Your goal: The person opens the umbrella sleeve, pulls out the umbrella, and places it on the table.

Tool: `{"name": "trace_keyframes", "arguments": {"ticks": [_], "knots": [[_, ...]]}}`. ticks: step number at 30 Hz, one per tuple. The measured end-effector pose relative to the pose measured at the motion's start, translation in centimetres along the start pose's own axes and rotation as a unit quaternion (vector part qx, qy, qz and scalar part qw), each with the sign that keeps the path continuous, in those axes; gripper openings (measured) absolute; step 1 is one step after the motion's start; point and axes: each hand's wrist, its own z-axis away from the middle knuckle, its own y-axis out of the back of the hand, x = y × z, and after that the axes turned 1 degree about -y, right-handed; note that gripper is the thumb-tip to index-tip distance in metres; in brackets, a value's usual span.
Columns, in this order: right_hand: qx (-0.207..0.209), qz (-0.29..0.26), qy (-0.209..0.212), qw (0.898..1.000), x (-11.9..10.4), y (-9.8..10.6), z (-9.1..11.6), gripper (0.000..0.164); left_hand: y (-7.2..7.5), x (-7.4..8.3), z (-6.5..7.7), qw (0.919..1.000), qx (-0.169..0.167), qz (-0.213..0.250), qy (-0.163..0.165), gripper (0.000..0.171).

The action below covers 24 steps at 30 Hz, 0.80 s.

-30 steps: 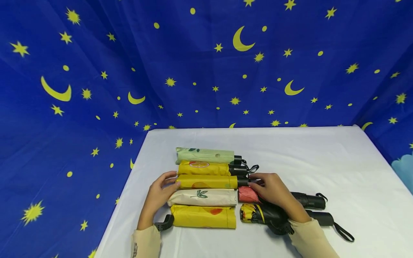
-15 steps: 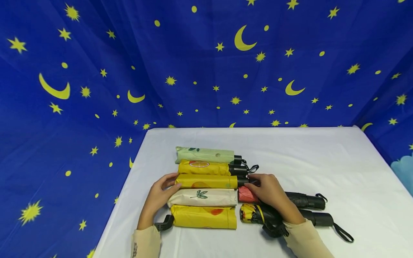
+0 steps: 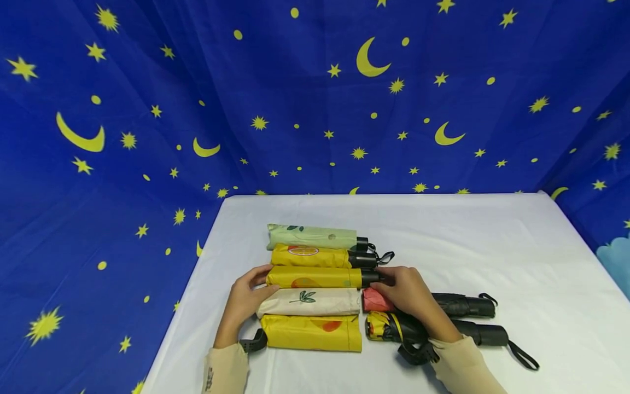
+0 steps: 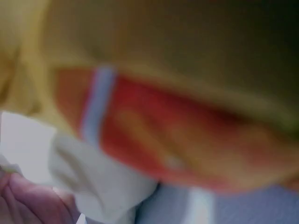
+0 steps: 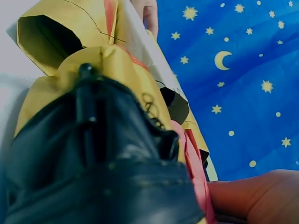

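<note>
Several folded umbrellas and covers lie side by side in the head view. My left hand [image 3: 246, 298] holds the left end of a yellow covered umbrella [image 3: 315, 277], thumb on the near side and fingers on the far side. Its black handle is pinched by my right hand [image 3: 406, 290], fingertips partly hidden. Nearer lie a cream cover [image 3: 315, 302] with a leaf print and a yellow cover [image 3: 315, 334], whose open mouth shows in the right wrist view. Under my right forearm are a red-and-black umbrella [image 3: 378, 300] and a yellow-and-black umbrella [image 3: 384, 326], both uncovered.
Beyond the held umbrella lie a yellow umbrella with an orange-slice print [image 3: 310, 256] and a pale green umbrella [image 3: 312, 237], both in covers. A white cloth covers the table [image 3: 458, 235]. Blue star-print curtains [image 3: 315, 98] stand behind and at the sides.
My right hand has shifted slightly left along the black handle. The left hand has barely moved, and the nearest yellow cover has turned very slightly.
</note>
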Motion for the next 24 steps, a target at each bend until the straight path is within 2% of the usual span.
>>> {"name": "trace_keyframes", "arguments": {"ticks": [14, 24], "knots": [[0.047, -0.042, 0.028, 0.998, 0.9, -0.5, 0.1, 0.034, 0.2, -0.5, -0.1, 0.9999, 0.008, 0.012, -0.004, 0.05], [0.098, -0.074, 0.042, 0.992, 1.1, -0.6, 0.6, 0.036, 0.6, 0.4, 0.1, 0.9986, 0.0, 0.052, 0.011, 0.051]]}}
